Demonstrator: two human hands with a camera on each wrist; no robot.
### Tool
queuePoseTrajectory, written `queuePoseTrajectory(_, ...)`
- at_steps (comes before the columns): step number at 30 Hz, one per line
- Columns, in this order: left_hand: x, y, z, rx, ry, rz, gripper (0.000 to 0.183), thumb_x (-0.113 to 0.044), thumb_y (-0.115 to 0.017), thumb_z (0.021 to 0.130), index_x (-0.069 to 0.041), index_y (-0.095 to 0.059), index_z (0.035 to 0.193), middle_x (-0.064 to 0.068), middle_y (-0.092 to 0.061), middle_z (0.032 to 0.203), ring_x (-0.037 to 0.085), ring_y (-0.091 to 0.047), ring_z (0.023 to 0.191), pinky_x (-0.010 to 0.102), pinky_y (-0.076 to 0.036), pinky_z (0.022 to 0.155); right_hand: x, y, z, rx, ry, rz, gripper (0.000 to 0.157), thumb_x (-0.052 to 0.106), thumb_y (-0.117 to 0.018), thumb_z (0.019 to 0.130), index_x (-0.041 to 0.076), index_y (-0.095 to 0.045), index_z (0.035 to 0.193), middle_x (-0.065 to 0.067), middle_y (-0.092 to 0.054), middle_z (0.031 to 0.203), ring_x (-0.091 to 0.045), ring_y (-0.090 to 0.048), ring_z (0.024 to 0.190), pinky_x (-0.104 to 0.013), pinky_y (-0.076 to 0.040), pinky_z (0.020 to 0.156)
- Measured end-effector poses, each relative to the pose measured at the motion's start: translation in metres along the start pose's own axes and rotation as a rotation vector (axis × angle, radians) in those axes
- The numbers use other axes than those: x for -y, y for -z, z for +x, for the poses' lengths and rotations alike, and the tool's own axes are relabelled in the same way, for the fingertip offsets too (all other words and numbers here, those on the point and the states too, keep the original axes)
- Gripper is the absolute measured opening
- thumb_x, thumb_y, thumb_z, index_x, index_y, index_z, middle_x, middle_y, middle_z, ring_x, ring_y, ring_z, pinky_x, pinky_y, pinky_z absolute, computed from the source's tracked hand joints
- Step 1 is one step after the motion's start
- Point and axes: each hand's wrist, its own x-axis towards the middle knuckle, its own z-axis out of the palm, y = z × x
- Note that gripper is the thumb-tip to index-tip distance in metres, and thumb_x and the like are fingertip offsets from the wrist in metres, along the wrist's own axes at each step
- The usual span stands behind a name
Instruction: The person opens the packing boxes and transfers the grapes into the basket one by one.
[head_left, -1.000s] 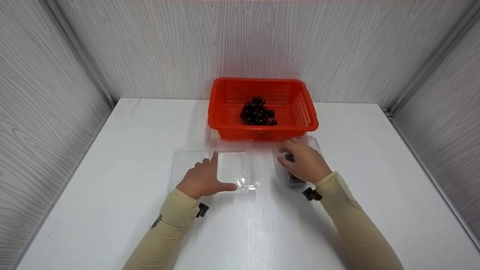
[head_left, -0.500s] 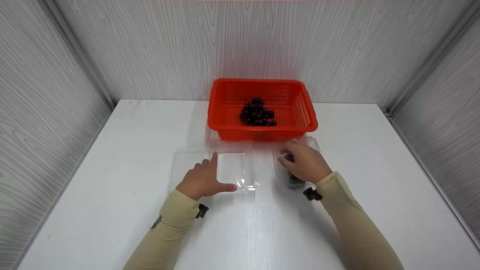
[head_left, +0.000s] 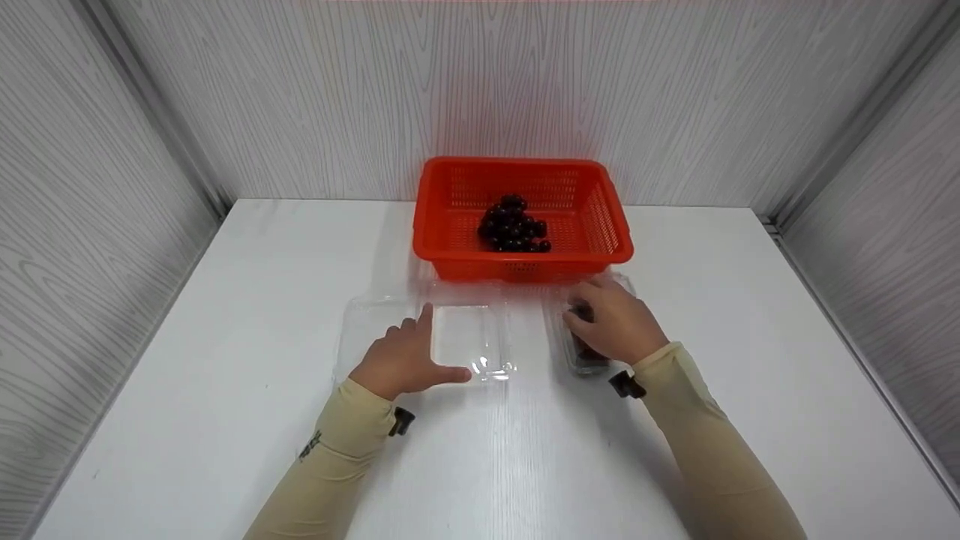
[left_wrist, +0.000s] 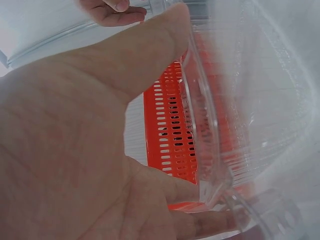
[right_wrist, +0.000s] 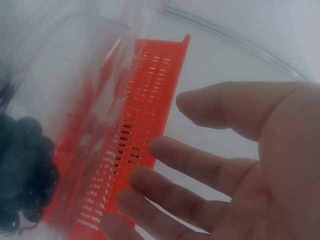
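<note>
My left hand (head_left: 405,360) lies over a clear plastic box (head_left: 465,341), thumb and index finger straight and spread wide. In the left wrist view its thumb and fingertips reach the box's rim (left_wrist: 202,90). A second clear box (head_left: 589,369) stands to the right, with dark grapes (head_left: 591,351) inside. Over this box is my right hand (head_left: 619,322), fingers bent slightly downward in the head view. The right wrist view shows its thumb and fingers apart with nothing between them, beside the dark grapes (right_wrist: 25,170) seen through the plastic.
Behind the boxes stands a red slotted basket (head_left: 480,268) holding a bunch of dark grapes (head_left: 514,225). A clear plastic flap (head_left: 375,322) extends left of the first box. The white table (head_left: 480,465) is enclosed by pale wood-grain walls (head_left: 517,82).
My right hand has shifted slightly right over its box. The left hand, boxes and basket keep their places, apart from a small shift of the whole head view.
</note>
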Motion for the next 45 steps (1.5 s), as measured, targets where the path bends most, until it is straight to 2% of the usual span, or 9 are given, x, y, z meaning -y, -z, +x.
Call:
queuePoseTrajectory(3, 0.0000, 0.0002, 0.0006, 0.000, 0.003, -0.001, 0.126, -0.067, -0.078, 0.079, -0.002, -0.013, 0.165, 0.030, -0.048, 0.148, 0.047, -0.052, 0.128, 0.056, -0.048, 0.104, -0.0018, 0.0006, 0.0000, 0.011, -0.031, -0.010, 0.020, 0.023, -0.068, 0.097, 0.009, -0.070, 0.110, -0.008, -0.061, 0.116, -0.027, -0.057, 0.103, -0.050, -0.054, 0.091)
queuePoseTrajectory(7, -0.0012, 0.0006, 0.0015, 0.008, 0.005, -0.004, 0.125, -0.067, -0.078, 0.079, -0.003, -0.014, 0.165, 0.029, -0.047, 0.149, 0.047, -0.052, 0.128, 0.056, -0.048, 0.104, -0.0049, 0.0014, -0.0008, 0.029, -0.045, -0.033, 0.024, 0.024, -0.067, 0.097, 0.008, -0.070, 0.115, -0.009, -0.060, 0.120, -0.029, -0.057, 0.103, -0.052, -0.055, 0.090)
queuePoseTrajectory(11, -0.0019, 0.0012, 0.0029, 0.010, 0.001, -0.003, 0.124, -0.066, -0.079, 0.079, -0.004, -0.015, 0.165, 0.028, -0.044, 0.152, 0.047, -0.051, 0.130, 0.057, -0.047, 0.106, -0.0072, 0.0013, -0.0025, 0.043, -0.037, -0.056, 0.028, 0.024, -0.065, 0.098, 0.008, -0.069, 0.120, -0.011, -0.060, 0.122, -0.030, -0.058, 0.102, -0.054, -0.056, 0.089)
queuePoseTrajectory(20, -0.0019, 0.0043, 0.0013, 0.001, -0.004, -0.001, 0.123, -0.064, -0.080, 0.079, -0.004, -0.016, 0.165, 0.026, -0.036, 0.159, 0.049, -0.050, 0.131, 0.057, -0.047, 0.106, -0.0064, -0.0003, -0.0019, 0.069, -0.040, -0.095, 0.028, 0.028, -0.065, 0.097, 0.009, -0.073, 0.116, -0.012, -0.063, 0.121, -0.030, -0.059, 0.104, -0.055, -0.055, 0.088)
queuePoseTrajectory(33, 0.0011, 0.0046, 0.0007, -0.008, -0.012, 0.001, 0.123, -0.064, -0.080, 0.079, -0.004, -0.016, 0.165, 0.026, -0.037, 0.158, 0.049, -0.050, 0.132, 0.056, -0.047, 0.106, -0.0031, -0.0020, -0.0017, 0.075, -0.015, -0.101, 0.030, 0.027, -0.065, 0.097, 0.009, -0.072, 0.120, -0.012, -0.063, 0.119, -0.029, -0.058, 0.100, -0.052, -0.056, 0.085)
queuePoseTrajectory(38, 0.0018, 0.0039, 0.0014, -0.005, -0.007, 0.002, 0.123, -0.065, -0.079, 0.079, -0.005, -0.016, 0.165, 0.025, -0.036, 0.160, 0.049, -0.049, 0.132, 0.057, -0.046, 0.107, -0.0018, -0.0032, -0.0019, 0.082, -0.018, -0.095, 0.033, 0.026, -0.065, 0.097, 0.008, -0.071, 0.124, -0.013, -0.062, 0.124, -0.029, -0.058, 0.103, -0.052, -0.056, 0.089)
queuePoseTrajectory(45, 0.0028, 0.0048, 0.0014, 0.001, -0.007, -0.006, 0.122, -0.064, -0.079, 0.080, -0.005, -0.016, 0.165, 0.026, -0.035, 0.161, 0.050, -0.049, 0.133, 0.059, -0.045, 0.107, -0.0007, -0.0039, -0.0004, 0.103, -0.023, -0.062, 0.044, 0.029, -0.068, 0.097, 0.011, -0.065, 0.137, -0.013, -0.061, 0.134, -0.031, -0.060, 0.111, -0.056, -0.053, 0.099)
